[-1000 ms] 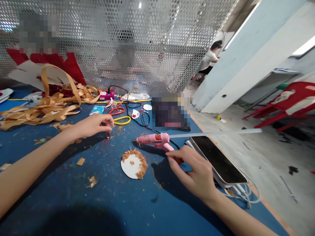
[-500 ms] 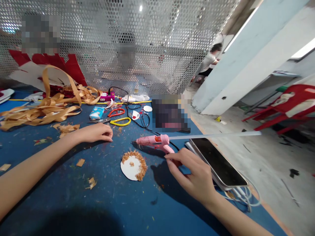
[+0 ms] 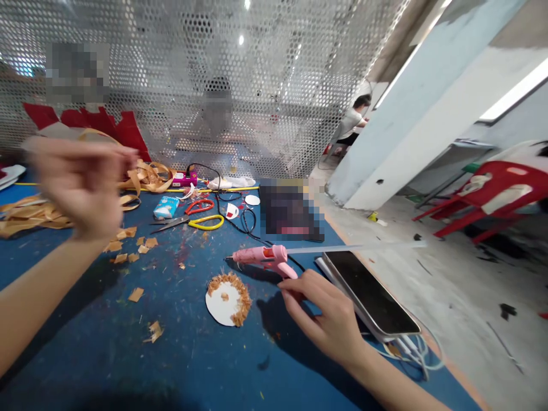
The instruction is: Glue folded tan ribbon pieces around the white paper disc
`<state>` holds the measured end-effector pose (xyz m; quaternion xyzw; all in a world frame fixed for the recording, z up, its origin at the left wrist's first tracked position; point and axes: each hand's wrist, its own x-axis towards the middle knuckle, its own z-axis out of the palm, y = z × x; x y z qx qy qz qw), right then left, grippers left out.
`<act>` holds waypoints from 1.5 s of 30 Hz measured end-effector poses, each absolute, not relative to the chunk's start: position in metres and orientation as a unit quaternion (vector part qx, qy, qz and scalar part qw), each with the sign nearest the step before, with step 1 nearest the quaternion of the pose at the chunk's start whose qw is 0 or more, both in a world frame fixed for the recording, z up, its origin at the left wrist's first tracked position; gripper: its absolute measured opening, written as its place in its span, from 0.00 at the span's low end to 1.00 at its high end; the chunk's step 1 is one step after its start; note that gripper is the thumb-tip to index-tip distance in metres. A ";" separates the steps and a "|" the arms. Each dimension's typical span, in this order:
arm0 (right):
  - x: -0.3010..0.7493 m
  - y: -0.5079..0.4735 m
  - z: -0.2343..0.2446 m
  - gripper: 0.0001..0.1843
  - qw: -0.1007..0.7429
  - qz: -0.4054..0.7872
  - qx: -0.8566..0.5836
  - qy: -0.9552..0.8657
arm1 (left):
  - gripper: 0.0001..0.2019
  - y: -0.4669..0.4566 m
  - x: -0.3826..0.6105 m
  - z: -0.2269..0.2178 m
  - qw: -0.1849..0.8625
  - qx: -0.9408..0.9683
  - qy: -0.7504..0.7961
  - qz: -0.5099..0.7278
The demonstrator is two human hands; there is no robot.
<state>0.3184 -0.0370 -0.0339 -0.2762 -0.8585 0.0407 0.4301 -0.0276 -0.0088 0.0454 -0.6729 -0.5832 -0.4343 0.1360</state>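
- The pink glue gun [image 3: 257, 256] is at the middle of the blue desk [image 3: 180, 354], with its nozzle [image 3: 229, 258] pointing left.
- Its long axis runs across the view, nearly level; the handle [image 3: 286, 270] slants down towards the right hand.
- A pale glue stick [image 3: 319, 249] carries that line out of the back, past the upper end of the phone [image 3: 372, 294] and beyond the desk edge.
- The hands are well apart from each other.
- The right hand [image 3: 327, 317] has thumb and forefinger brought together at the lower end of the handle; I cannot tell whether they grip it.
- The left hand [image 3: 81, 182] is raised in front of the tan ribbon [image 3: 36, 214], fingers curled and blurred; I cannot tell whether it holds anything.
- The white disc [image 3: 220, 311] lies flat just below the nozzle in the view, a tan fringe [image 3: 244, 299] along its upper and right rim, a small tuft [image 3: 225, 297] near its middle.
- Yellow-handled scissors [image 3: 206, 222] lie behind, blades to the left, near a blue packet [image 3: 166, 207].
- Small ribbon scraps [image 3: 136, 294] lie left of the disc.
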 end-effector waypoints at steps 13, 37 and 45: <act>0.316 -0.033 -0.044 0.06 0.415 0.066 -0.304 -0.855 | 0.12 0.005 -0.034 0.031 -0.270 -0.845 -0.461 0.003; 0.316 -0.033 -0.045 0.07 0.404 0.079 -0.309 -0.857 | 0.33 0.027 -0.075 0.018 -0.051 -0.780 -0.612 -0.121; 0.317 -0.034 -0.045 0.06 0.395 0.075 -0.306 -0.863 | 0.16 0.018 -0.090 0.034 -0.185 -0.757 -0.623 0.067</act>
